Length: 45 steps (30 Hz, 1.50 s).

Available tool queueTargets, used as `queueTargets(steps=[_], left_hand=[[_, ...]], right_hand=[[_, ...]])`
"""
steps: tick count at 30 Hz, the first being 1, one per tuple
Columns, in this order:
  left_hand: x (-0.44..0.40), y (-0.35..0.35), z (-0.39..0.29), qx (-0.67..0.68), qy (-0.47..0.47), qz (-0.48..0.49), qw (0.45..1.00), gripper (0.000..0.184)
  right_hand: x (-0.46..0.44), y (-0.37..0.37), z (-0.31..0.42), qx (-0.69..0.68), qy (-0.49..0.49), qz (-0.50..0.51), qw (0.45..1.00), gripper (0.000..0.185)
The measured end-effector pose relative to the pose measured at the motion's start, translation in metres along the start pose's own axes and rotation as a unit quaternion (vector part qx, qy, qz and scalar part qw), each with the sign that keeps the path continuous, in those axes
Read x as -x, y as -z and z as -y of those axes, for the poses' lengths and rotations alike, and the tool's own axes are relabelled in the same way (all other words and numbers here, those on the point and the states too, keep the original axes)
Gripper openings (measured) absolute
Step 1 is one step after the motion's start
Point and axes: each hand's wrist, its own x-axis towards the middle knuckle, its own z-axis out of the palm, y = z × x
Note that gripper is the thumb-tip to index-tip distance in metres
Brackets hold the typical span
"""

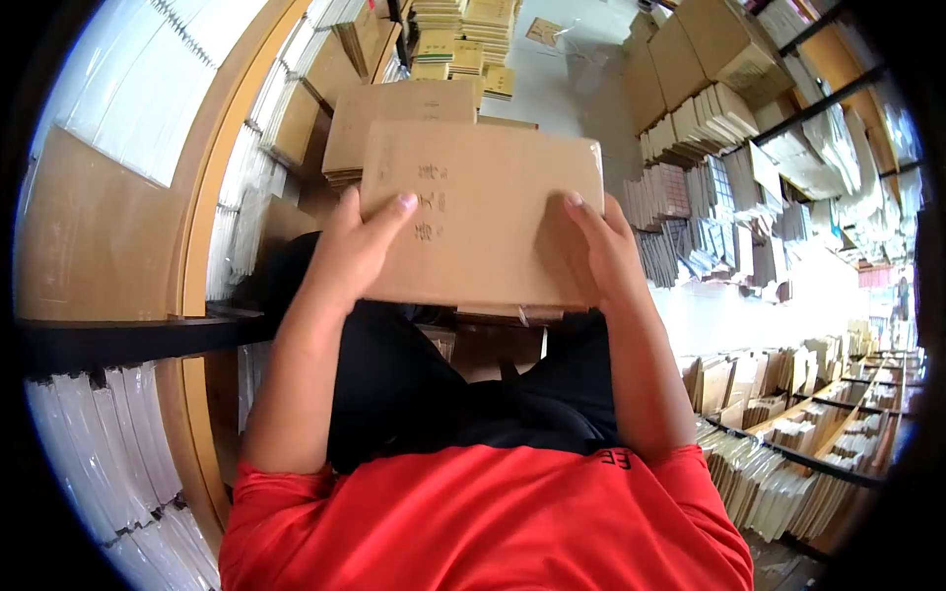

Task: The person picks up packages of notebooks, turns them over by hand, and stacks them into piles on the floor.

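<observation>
A brown kraft-cover book is held level in front of my body. Dark printed characters run down the left part of its cover, and a shiny edge at the far right corner looks like clear plastic wrap. My left hand grips its left edge, thumb on top. On the opposite edge, my right hand holds it the same way. The fingers of both hands are hidden underneath, so the book's thickness is unclear. Just beyond it lies a stack of similar brown covers, partly covered by the held book.
Wood-edged shelving with packed paper goods stands close on my left. Yellow book stacks are on the floor ahead. Cardboard boxes and rows of books fill the right side. More racks stand at lower right.
</observation>
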Motion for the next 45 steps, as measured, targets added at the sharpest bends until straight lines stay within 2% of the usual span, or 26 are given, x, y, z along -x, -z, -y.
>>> queueTargets(steps=[2, 4, 7, 10, 12, 13, 14, 16, 17, 19, 23, 25, 27, 28, 30, 31, 33, 34, 36, 38, 40, 41, 42, 44, 45], left_hand=[[-0.031, 0.025, 0.001, -0.113, 0.009, -0.056, 0.992, 0.052], [-0.053, 0.042, -0.021, -0.101, 0.048, -0.042, 0.993, 0.055], [-0.101, 0.068, -0.018, -0.109, 0.059, -0.086, 0.989, 0.062], [-0.134, 0.085, -0.021, -0.085, 0.062, -0.097, 0.99, 0.067], [-0.165, 0.095, -0.006, -0.06, 0.054, -0.092, 0.992, 0.068], [-0.177, 0.094, 0.007, -0.051, 0.044, -0.11, 0.992, 0.076], [-0.194, 0.095, 0.029, -0.139, 0.054, -0.135, 0.979, 0.079], [-0.231, 0.101, 0.074, -0.312, 0.067, -0.178, 0.931, 0.084], [-0.24, 0.106, 0.083, -0.258, 0.06, -0.128, 0.956, 0.088], [-0.242, 0.106, 0.074, -0.267, 0.061, -0.115, 0.955, 0.086], [-0.224, 0.103, 0.048, -0.235, 0.055, -0.077, 0.967, 0.084], [-0.239, 0.111, 0.072, -0.244, 0.053, -0.081, 0.965, 0.084], [-0.243, 0.116, 0.076, -0.248, 0.072, -0.062, 0.964, 0.086], [-0.241, 0.113, 0.077, -0.314, 0.045, -0.115, 0.941, 0.083], [-0.233, 0.102, 0.081, -0.434, -0.016, -0.219, 0.874, 0.077], [-0.219, 0.082, 0.081, -0.509, -0.164, -0.335, 0.776, 0.062], [-0.182, 0.045, 0.036, -0.465, -0.294, -0.271, 0.789, 0.05], [-0.162, 0.022, 0.017, -0.438, -0.357, -0.233, 0.791, 0.044], [-0.123, -0.029, 0.009, -0.308, -0.296, -0.052, 0.903, 0.03], [-0.094, -0.081, 0.022, -0.35, -0.156, 0.153, 0.911, 0.033], [-0.079, -0.127, 0.078, -0.406, -0.038, 0.298, 0.863, 0.047], [-0.072, -0.143, 0.108, -0.476, 0.019, 0.345, 0.808, 0.056], [-0.066, -0.153, 0.139, -0.541, 0.076, 0.386, 0.743, 0.065], [-0.064, -0.159, 0.214, -0.583, 0.158, 0.379, 0.701, 0.078], [-0.068, -0.159, 0.23, -0.559, 0.21, 0.34, 0.726, 0.075]], right_hand=[[-0.032, -0.026, 0.008, 0.019, 0.012, 0.025, 0.999, 0.051], [-0.064, -0.053, 0.017, 0.064, 0.026, 0.028, 0.997, 0.05], [-0.115, -0.088, 0.02, 0.12, 0.046, 0.017, 0.992, 0.05], [-0.151, -0.118, 0.031, 0.113, 0.018, 0.047, 0.992, 0.057], [-0.193, -0.124, 0.016, 0.192, 0.036, 0.02, 0.981, 0.065], [-0.213, -0.126, 0.001, 0.231, 0.044, 0.008, 0.972, 0.069], [-0.23, -0.13, -0.017, 0.341, 0.051, -0.017, 0.939, 0.073], [-0.256, -0.138, -0.047, 0.543, 0.072, -0.068, 0.834, 0.081], [-0.256, -0.139, -0.05, 0.503, 0.061, -0.067, 0.86, 0.082], [-0.251, -0.141, -0.053, 0.415, 0.043, -0.063, 0.906, 0.085], [-0.234, -0.139, -0.044, 0.344, 0.03, -0.018, 0.938, 0.085], [-0.228, -0.137, -0.041, 0.325, 0.016, -0.007, 0.946, 0.084], [-0.227, -0.125, -0.051, 0.163, 0.012, 0.041, 0.986, 0.084], [-0.226, -0.117, -0.06, 0.078, 0.012, 0.064, 0.995, 0.084], [-0.225, -0.08, -0.098, 0.056, 0.041, 0.035, 0.997, 0.084], [-0.224, -0.057, -0.118, 0.045, 0.057, 0.022, 0.997, 0.084], [-0.2, -0.006, -0.149, 0.133, 0.04, -0.045, 0.989, 0.083], [-0.198, 0.025, -0.185, 0.161, 0.001, -0.093, 0.983, 0.084], [-0.179, 0.073, -0.241, 0.229, -0.096, -0.156, 0.956, 0.087], [-0.153, 0.106, -0.275, 0.306, -0.205, -0.177, 0.913, 0.091], [-0.14, 0.135, -0.329, 0.3, -0.257, -0.16, 0.905, 0.093], [-0.13, 0.135, -0.328, 0.338, -0.279, -0.155, 0.885, 0.091], [-0.119, 0.14, -0.341, 0.313, -0.289, -0.147, 0.892, 0.089], [-0.106, 0.153, -0.384, 0.264, -0.306, -0.131, 0.905, 0.084], [-0.106, 0.159, -0.404, 0.263, -0.304, -0.101, 0.91, 0.074]])
